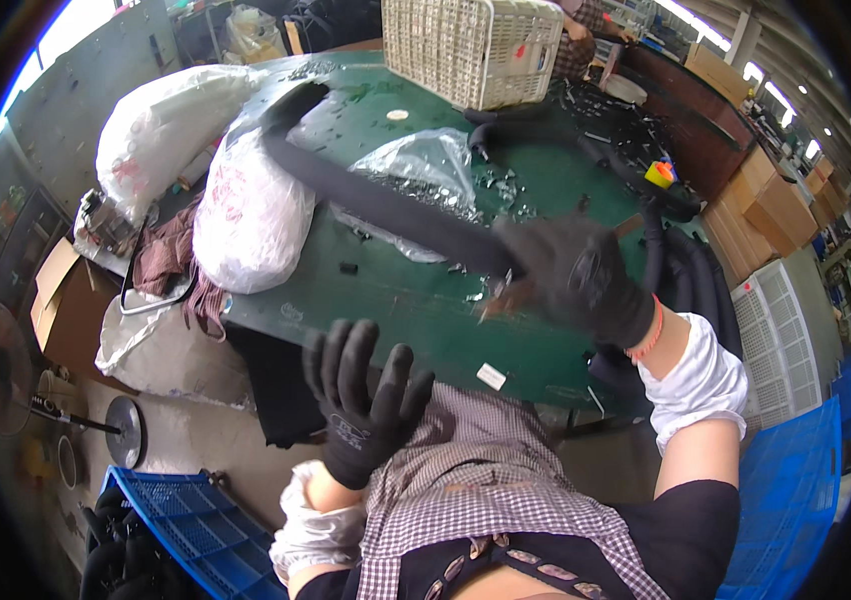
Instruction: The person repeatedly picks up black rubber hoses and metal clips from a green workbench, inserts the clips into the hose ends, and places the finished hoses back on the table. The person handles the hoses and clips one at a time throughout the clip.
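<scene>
A long black foam tube (376, 200) stretches across the green table (346, 330), its far end bent over beside a white bag. My right hand (581, 275), in a black glove, is closed round the near end of this tube. In front of the table edge my left hand (366, 400), gloved the same way, is raised with its fingers apart and nothing in it. Under the tube lies a clear plastic bag (426, 160) with small shiny pieces on and around it. More black tubes (681, 270) hang or lie at the table's right side.
Stuffed white plastic bags (251, 215) stand on the left. At the back is a white slatted basket (436, 50), with another person (581, 40) beyond it. A yellow and orange roll (660, 174) sits far right. Blue crates (196, 520) and a fan (1, 370) flank my place.
</scene>
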`<control>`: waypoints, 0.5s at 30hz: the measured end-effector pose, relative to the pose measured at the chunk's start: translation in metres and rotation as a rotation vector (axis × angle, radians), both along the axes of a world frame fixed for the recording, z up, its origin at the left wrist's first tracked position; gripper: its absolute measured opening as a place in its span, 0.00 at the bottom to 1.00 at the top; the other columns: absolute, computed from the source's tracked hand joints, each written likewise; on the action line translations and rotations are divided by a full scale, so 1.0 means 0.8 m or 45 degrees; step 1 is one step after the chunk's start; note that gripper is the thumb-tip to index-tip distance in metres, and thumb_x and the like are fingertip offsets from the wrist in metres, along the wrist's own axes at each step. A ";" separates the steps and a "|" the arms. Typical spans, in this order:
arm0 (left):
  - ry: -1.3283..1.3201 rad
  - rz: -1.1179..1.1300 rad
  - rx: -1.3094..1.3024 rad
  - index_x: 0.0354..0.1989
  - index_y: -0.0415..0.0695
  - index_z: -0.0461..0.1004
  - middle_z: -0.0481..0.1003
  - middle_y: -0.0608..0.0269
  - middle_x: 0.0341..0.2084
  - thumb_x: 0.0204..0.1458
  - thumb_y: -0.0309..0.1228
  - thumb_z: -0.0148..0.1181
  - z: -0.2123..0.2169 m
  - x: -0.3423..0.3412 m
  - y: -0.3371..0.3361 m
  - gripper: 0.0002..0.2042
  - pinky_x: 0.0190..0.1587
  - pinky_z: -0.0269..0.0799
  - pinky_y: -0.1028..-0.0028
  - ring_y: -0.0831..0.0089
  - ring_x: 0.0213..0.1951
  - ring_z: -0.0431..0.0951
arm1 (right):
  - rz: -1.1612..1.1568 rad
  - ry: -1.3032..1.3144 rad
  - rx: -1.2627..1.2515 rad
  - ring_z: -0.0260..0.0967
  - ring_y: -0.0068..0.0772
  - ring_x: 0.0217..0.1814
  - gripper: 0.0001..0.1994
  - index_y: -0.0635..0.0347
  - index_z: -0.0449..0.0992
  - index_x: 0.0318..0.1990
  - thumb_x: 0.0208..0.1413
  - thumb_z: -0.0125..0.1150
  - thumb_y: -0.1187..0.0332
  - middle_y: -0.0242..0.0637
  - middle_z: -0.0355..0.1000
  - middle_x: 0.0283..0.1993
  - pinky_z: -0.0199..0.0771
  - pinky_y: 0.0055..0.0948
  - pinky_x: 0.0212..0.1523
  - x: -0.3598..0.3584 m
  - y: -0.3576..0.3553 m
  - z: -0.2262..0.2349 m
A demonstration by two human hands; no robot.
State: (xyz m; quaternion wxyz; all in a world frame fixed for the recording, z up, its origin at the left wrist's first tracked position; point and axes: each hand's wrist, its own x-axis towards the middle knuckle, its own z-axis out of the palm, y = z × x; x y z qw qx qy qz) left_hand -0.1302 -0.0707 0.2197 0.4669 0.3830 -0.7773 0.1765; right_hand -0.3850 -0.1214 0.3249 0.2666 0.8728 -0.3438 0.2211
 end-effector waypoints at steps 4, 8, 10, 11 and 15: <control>-0.467 0.120 0.195 0.55 0.47 0.68 0.68 0.51 0.54 0.48 0.35 0.62 0.079 0.035 0.028 0.24 0.58 0.59 0.47 0.53 0.56 0.68 | 0.244 0.418 0.203 0.71 0.27 0.29 0.24 0.63 0.75 0.47 0.43 0.60 0.57 0.36 0.72 0.35 0.68 0.30 0.24 0.058 0.069 -0.009; -0.282 0.003 0.684 0.52 0.39 0.69 0.76 0.55 0.35 0.40 0.32 0.66 0.062 0.071 0.092 0.27 0.43 0.70 0.60 0.57 0.36 0.78 | 0.686 -0.043 0.163 0.73 0.24 0.31 0.23 0.59 0.75 0.50 0.46 0.62 0.58 0.34 0.75 0.42 0.71 0.25 0.24 0.103 0.070 -0.042; -0.191 0.060 0.711 0.52 0.39 0.70 0.76 0.52 0.34 0.35 0.30 0.68 0.041 0.080 0.115 0.30 0.42 0.70 0.61 0.54 0.35 0.78 | 0.820 -0.158 0.136 0.74 0.27 0.32 0.16 0.59 0.75 0.44 0.50 0.55 0.61 0.36 0.74 0.41 0.72 0.25 0.26 0.120 0.071 -0.057; -0.123 0.085 0.746 0.51 0.39 0.70 0.76 0.50 0.34 0.33 0.29 0.69 0.029 0.084 0.124 0.30 0.43 0.70 0.61 0.52 0.36 0.77 | 0.892 -0.215 0.130 0.75 0.28 0.33 0.13 0.58 0.75 0.41 0.52 0.52 0.62 0.37 0.73 0.40 0.72 0.26 0.26 0.128 0.072 -0.064; 0.088 0.257 0.800 0.49 0.38 0.70 0.77 0.48 0.35 0.34 0.26 0.70 0.001 0.095 0.156 0.28 0.44 0.71 0.59 0.49 0.37 0.78 | 0.799 -0.373 0.226 0.75 0.29 0.33 0.07 0.52 0.76 0.35 0.49 0.60 0.63 0.34 0.74 0.39 0.74 0.27 0.27 0.136 0.082 -0.055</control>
